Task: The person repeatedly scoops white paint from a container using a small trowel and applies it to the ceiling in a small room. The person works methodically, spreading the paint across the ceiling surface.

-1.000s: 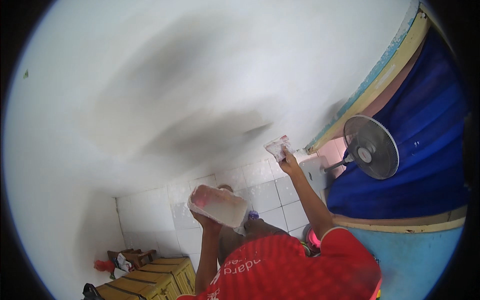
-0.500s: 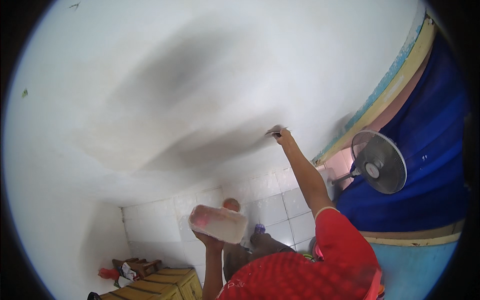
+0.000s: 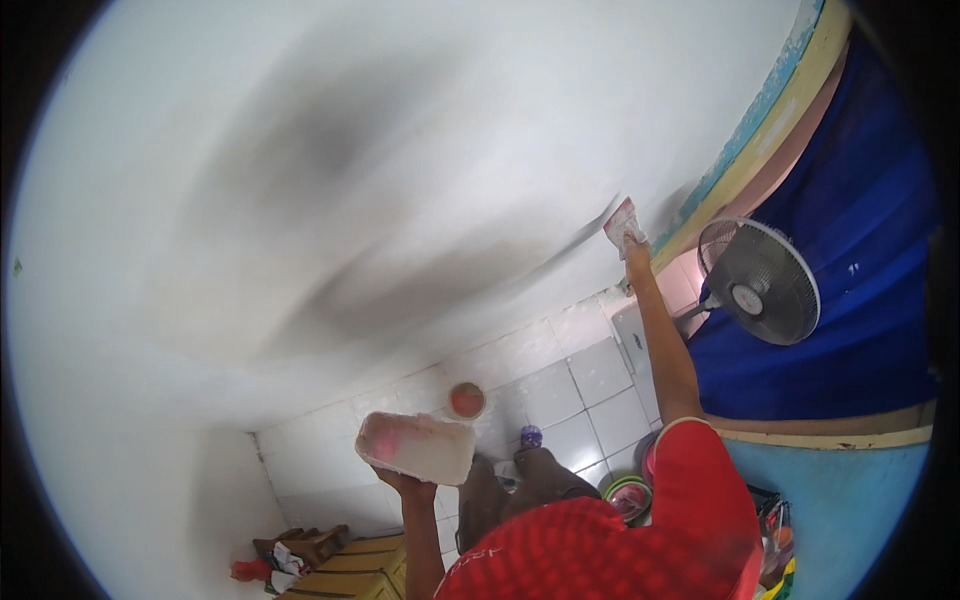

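Observation:
My left hand (image 3: pixel 402 484) is closed on the near side of an oblong whitish tub (image 3: pixel 425 450), tilted so its inside shows. White paste coats it, with a pinkish patch at its left end. At the end of my outstretched right arm, my right hand (image 3: pixel 636 252) is closed round a flat scraper (image 3: pixel 622 220) smeared white and red. The blade stands beside the white wall (image 3: pixel 400 200), close to the doorway's edge; whether it touches the wall I cannot tell.
A grey fan (image 3: pixel 758 285) stands right of my right arm, before a blue curtain (image 3: pixel 850 270). Below are white floor tiles (image 3: pixel 555 390), a round reddish container (image 3: pixel 467 400) and green-rimmed bowls (image 3: pixel 628 495). A yellowish wooden cabinet (image 3: pixel 360 570) stands at lower left.
My right hand has moved right along the wall toward the doorway, and the scraper has turned so its flat face shows. The tub in my left hand has shifted slightly left.

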A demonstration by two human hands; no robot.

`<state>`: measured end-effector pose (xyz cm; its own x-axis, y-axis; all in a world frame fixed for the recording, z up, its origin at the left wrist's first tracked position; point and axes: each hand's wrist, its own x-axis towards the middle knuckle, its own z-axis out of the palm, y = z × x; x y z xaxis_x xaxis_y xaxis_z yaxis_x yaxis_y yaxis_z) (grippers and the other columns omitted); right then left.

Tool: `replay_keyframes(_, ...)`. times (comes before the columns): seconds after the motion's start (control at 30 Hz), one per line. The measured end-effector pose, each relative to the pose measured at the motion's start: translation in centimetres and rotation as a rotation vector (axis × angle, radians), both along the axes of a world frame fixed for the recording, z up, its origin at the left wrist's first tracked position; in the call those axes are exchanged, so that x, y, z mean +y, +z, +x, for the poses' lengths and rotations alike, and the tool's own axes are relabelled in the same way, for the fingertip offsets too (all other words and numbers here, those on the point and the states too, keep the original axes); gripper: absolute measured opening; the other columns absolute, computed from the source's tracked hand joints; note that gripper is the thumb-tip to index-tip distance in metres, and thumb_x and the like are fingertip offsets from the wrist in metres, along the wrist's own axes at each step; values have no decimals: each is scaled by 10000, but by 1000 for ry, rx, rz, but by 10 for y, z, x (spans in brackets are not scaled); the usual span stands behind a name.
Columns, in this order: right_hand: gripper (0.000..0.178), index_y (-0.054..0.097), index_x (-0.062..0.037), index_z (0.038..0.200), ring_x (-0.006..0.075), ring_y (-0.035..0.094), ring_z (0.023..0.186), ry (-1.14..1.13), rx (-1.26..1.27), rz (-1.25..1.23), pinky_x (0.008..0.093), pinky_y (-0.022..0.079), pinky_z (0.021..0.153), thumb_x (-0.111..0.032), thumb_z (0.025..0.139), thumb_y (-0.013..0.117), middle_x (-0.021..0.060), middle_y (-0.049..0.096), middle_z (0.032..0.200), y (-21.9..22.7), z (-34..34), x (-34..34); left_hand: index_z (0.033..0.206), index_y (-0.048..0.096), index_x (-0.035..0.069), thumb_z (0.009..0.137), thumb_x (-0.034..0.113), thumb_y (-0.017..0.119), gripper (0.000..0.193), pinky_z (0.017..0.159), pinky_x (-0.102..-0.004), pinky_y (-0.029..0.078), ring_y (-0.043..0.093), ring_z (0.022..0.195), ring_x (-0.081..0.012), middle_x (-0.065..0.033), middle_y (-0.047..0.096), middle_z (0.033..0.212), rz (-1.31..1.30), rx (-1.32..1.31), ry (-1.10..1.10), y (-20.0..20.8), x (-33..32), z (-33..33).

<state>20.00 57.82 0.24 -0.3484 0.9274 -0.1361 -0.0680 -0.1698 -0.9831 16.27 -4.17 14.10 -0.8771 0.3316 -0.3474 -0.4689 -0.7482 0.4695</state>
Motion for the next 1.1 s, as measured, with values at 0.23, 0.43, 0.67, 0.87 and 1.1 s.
replay_keyframes(0.23, 498, 509, -3, 1432, 280, 598, 1179, -325, -112, 88, 368, 472, 981, -244, 1001, 568, 187, 632, 1306, -82, -103, -96, 1329, 570, 168, 981, 618, 408, 591, 1017, -574, 476, 606, 1160, -332, -83, 639, 1262, -138, -31, 8, -23, -55, 8)
replay_keyframes(0.43, 476, 534, -4, 1408, 410, 594, 1219, -348, -179, 352, 447, 471, 1004, -315, 1052, 482, 259, 624, 1306, -87, -152, -218, 1366, 544, 168, 980, 609, 420, 599, 1054, -603, 438, 578, 1216, -327, -83, 620, 1305, -229, 80, 23, -16, -104, -16)
replay_keyframes(0.67, 325, 616, 46, 1285, 275, 679, 1081, 235, -25, 472, 321, 513, 929, -92, 992, 589, 169, 716, 1134, -82, -122, -312, 1347, 567, 183, 994, 583, 407, 557, 1069, -607, 424, 569, 1241, -326, -65, 621, 1310, -95, 3, -61, 4, -127, -56)
replay_keyframes(0.87, 229, 630, -21, 1206, 193, 666, 1013, 173, 348, -423, 339, 564, 851, -102, 996, 589, 72, 673, 1140, -56, -25, -308, 1337, 575, 193, 1011, 571, 384, 535, 1058, -601, 434, 581, 1219, -319, -49, 632, 1293, -20, 77, -148, 2, -108, -56)
replay_keyframes(1.1, 269, 578, -23, 1264, 247, 670, 1003, 279, 187, -409, 394, 586, 831, -131, 1029, 502, 103, 659, 1130, -67, 8, -268, 1323, 585, 198, 1009, 573, 398, 524, 1048, -600, 436, 591, 1200, -322, -52, 640, 1273, 38, 13, -198, 11, -87, -51)
